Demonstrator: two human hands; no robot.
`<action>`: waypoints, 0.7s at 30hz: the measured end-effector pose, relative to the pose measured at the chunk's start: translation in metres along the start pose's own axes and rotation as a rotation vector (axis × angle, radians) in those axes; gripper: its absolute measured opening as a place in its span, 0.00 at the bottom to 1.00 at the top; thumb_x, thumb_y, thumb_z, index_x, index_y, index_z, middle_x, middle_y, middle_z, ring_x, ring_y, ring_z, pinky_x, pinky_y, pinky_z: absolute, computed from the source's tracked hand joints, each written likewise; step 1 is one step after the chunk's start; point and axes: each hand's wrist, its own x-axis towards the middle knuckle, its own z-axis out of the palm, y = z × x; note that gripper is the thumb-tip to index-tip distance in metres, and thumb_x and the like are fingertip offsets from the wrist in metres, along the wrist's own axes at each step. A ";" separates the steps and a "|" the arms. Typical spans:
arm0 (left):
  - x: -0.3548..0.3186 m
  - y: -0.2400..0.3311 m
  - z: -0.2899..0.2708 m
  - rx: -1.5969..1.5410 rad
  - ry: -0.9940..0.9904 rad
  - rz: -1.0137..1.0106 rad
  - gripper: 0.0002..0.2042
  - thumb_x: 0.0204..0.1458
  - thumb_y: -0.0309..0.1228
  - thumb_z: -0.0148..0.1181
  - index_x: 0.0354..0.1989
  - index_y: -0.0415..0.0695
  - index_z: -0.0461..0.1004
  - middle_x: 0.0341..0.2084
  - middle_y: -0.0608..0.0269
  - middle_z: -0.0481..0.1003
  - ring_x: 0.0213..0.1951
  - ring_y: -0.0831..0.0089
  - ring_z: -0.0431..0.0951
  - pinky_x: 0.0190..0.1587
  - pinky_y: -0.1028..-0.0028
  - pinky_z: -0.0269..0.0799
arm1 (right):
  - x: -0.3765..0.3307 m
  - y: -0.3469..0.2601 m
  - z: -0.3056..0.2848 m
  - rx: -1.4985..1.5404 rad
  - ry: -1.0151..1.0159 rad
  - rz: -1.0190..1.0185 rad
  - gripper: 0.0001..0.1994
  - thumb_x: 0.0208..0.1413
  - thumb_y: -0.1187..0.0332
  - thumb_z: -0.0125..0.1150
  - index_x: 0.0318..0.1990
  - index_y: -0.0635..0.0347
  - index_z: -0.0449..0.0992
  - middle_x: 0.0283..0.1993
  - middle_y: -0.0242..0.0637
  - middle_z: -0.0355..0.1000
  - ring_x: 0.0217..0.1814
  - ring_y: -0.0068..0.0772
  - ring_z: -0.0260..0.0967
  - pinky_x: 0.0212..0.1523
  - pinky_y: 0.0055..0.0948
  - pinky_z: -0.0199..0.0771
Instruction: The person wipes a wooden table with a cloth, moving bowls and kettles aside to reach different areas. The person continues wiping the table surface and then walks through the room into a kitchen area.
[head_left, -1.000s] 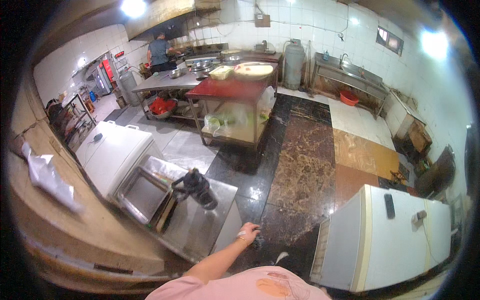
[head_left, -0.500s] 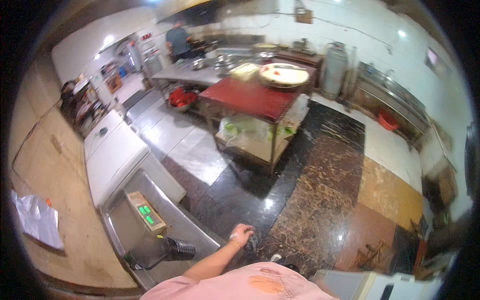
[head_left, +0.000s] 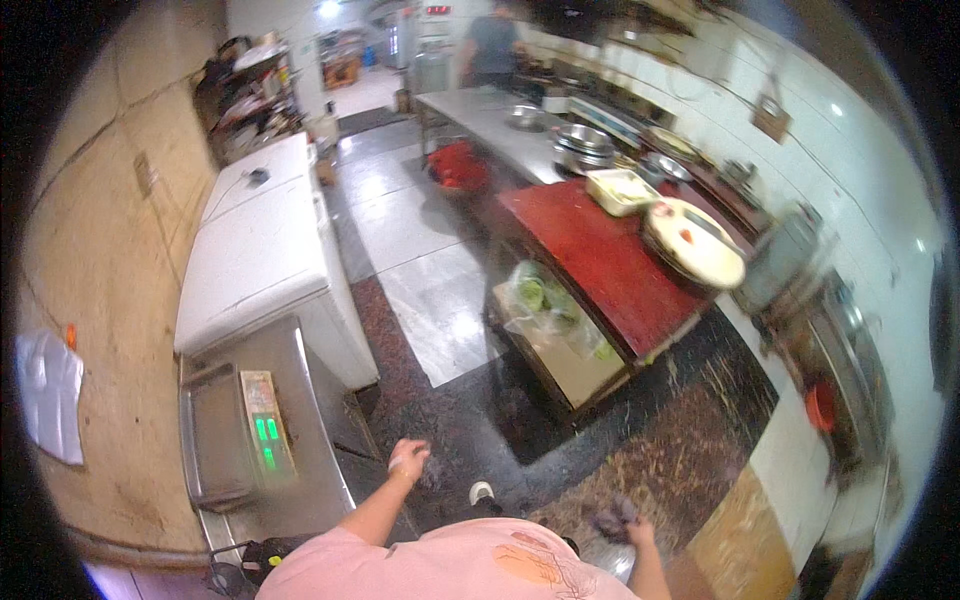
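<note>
While left hand (head_left: 408,460) hangs low near the scale (head_left: 262,422), fingers loosely curled, empty; right hand (head_left: 618,520) is blurred, grip can't tell.

Commercial kitchen. Floor (head_left: 440,300): pale glossy tiles along aisle, dark speckled stone nearer camera. Left wall (head_left: 100,230): tan, paper sheet (head_left: 45,395) pinned low. White chest freezer (head_left: 262,240) against it; steel counter (head_left: 300,440) beside, bearing scale (head_left: 262,420) with green lit display. Centre: red-topped table (head_left: 600,260), bagged greens (head_left: 545,305) on lower shelf. Beyond, long steel worktable (head_left: 490,120) with metal bowls (head_left: 585,145). Right wall (head_left: 830,150): white tile. Ceiling lamp (head_left: 328,8) bright at far end.
</note>
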 end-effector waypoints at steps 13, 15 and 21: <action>0.276 0.094 -0.012 -0.124 0.200 0.054 0.13 0.48 0.35 0.68 0.43 0.46 0.81 0.39 0.55 0.77 0.46 0.56 0.76 0.51 0.63 0.72 | 0.190 -0.217 0.100 -0.184 -0.684 0.017 0.15 0.48 0.65 0.66 0.38 0.68 0.80 0.36 0.46 0.79 0.36 0.41 0.77 0.36 0.42 0.76; 0.318 0.080 -0.017 -0.088 0.240 0.068 0.13 0.48 0.35 0.68 0.42 0.45 0.82 0.38 0.54 0.77 0.44 0.56 0.76 0.50 0.64 0.72 | 0.243 -0.257 0.122 -0.193 -0.715 0.008 0.14 0.49 0.64 0.66 0.37 0.67 0.80 0.36 0.46 0.79 0.35 0.40 0.77 0.35 0.41 0.76; 0.409 0.070 -0.074 -0.002 0.271 -0.194 0.14 0.48 0.35 0.68 0.42 0.45 0.82 0.39 0.52 0.77 0.45 0.53 0.76 0.52 0.62 0.71 | 0.424 -0.416 0.210 -0.226 -0.852 0.134 0.11 0.52 0.64 0.67 0.34 0.66 0.81 0.34 0.43 0.78 0.31 0.37 0.76 0.31 0.40 0.76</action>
